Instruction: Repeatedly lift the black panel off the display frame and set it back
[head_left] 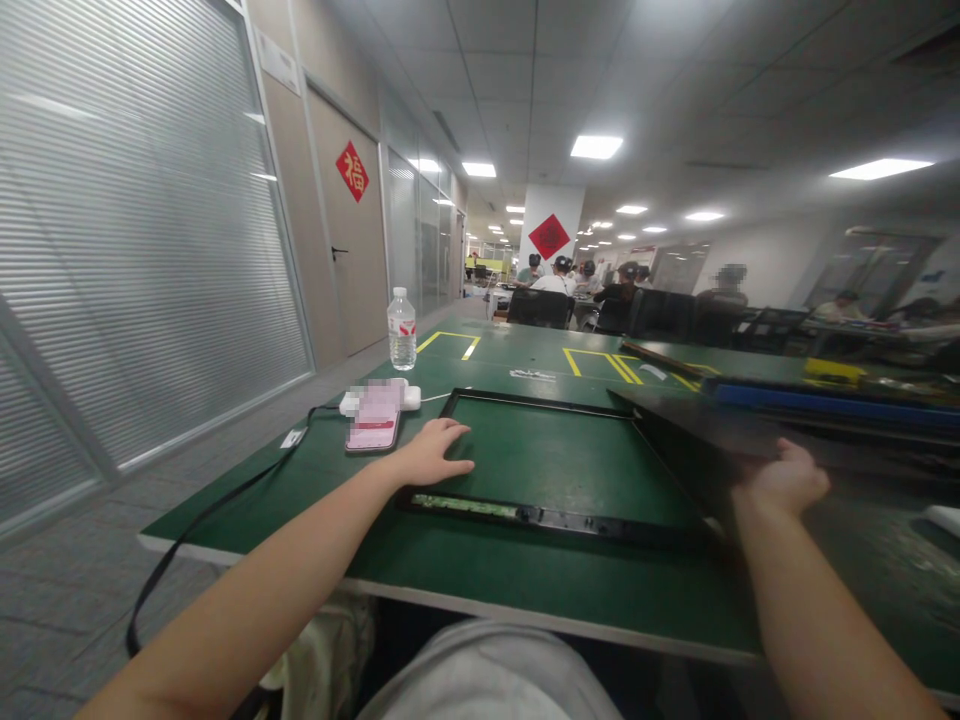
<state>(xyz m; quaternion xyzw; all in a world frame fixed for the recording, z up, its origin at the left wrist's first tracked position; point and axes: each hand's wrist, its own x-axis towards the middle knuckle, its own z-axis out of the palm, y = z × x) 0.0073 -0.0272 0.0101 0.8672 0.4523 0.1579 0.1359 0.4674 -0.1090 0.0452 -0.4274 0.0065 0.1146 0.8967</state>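
Observation:
A black rectangular frame (555,402) lies on the green table, and the table top shows through its middle. Along its near side runs a strip with a green circuit-board-like part (465,506). My left hand (435,455) is at the frame's left side, thumb and fingers apart, holding nothing. At the right, my right hand (784,485) has its fingers closed on a thin dark panel (675,450). The panel is tilted over the frame's right side and blurred, and its grip edge is partly hidden by the hand.
On the green table (315,500), a phone (375,425) rests by a white power strip (411,398) with a black cord (217,500). A water bottle (402,330) stands behind them. Blue and yellow items (832,373) lie at the right. Several people sit beyond.

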